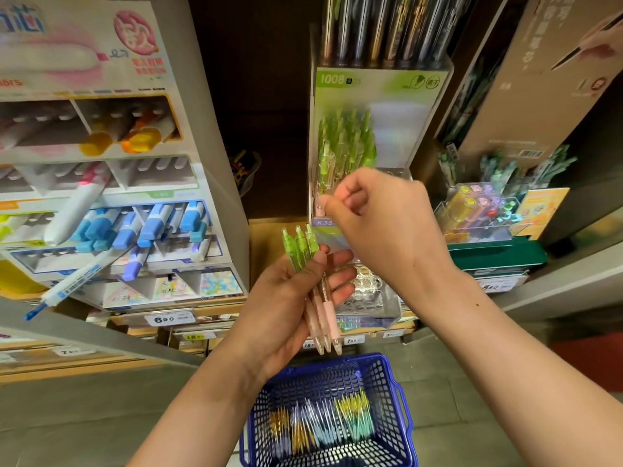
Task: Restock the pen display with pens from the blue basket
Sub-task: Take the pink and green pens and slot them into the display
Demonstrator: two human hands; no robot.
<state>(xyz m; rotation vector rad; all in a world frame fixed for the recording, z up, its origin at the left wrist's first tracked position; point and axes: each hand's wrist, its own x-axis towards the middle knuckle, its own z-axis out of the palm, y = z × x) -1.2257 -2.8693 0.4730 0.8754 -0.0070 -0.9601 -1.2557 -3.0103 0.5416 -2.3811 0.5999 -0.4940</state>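
Head view: wooden shop shelves (269, 237) carry the pen display (381, 92), far centre; the blue basket (384, 372) of pens sits on the grey floor (84, 416), near. The left grip (290, 305) clamps three green pens (298, 246); the right grip (381, 224) curls at the display, contents unclear

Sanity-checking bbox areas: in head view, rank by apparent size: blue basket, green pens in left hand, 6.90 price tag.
1. blue basket
2. green pens in left hand
3. 6.90 price tag
Apparent size only; camera distances differ.
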